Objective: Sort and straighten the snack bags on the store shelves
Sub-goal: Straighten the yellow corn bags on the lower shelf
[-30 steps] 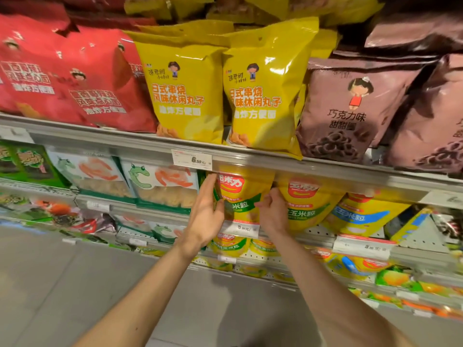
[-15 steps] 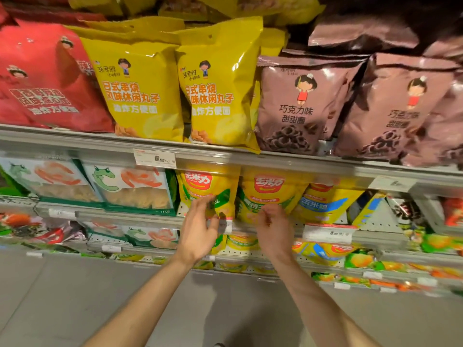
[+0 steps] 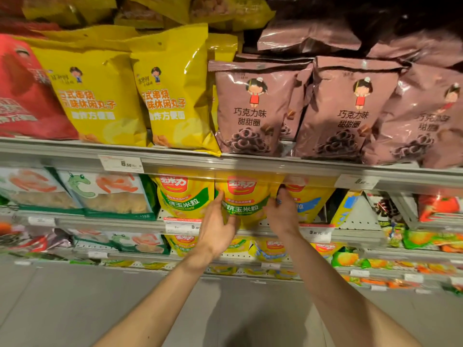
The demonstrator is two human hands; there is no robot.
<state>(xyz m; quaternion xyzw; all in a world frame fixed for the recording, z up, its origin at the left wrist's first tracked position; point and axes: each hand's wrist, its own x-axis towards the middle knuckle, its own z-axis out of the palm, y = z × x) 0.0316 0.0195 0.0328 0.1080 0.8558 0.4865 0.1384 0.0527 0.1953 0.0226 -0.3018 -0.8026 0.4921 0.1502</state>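
Note:
A yellow corn snack bag with a green band (image 3: 244, 199) stands on the second shelf. My left hand (image 3: 218, 226) presses its left side and lower edge, and my right hand (image 3: 281, 211) holds its right side. A matching green-band bag (image 3: 184, 196) stands to its left. To its right a yellow bag with a blue band (image 3: 309, 201) is partly hidden behind my right hand. On the shelf above stand two large yellow bags (image 3: 100, 96), several brown chocolate ring bags (image 3: 250, 111) and a red bag (image 3: 22, 96).
The grey shelf rail (image 3: 250, 166) carries price tags (image 3: 121, 163). White and green prawn cracker bags (image 3: 110, 194) fill the left of the second shelf. Lower shelves hold small yellow and green packets (image 3: 348, 256). The grey floor (image 3: 75, 309) lies below.
Both hands shifted one bag to the right along the second shelf, from the left green-band bag to the middle one. The view also panned right, showing more brown bags.

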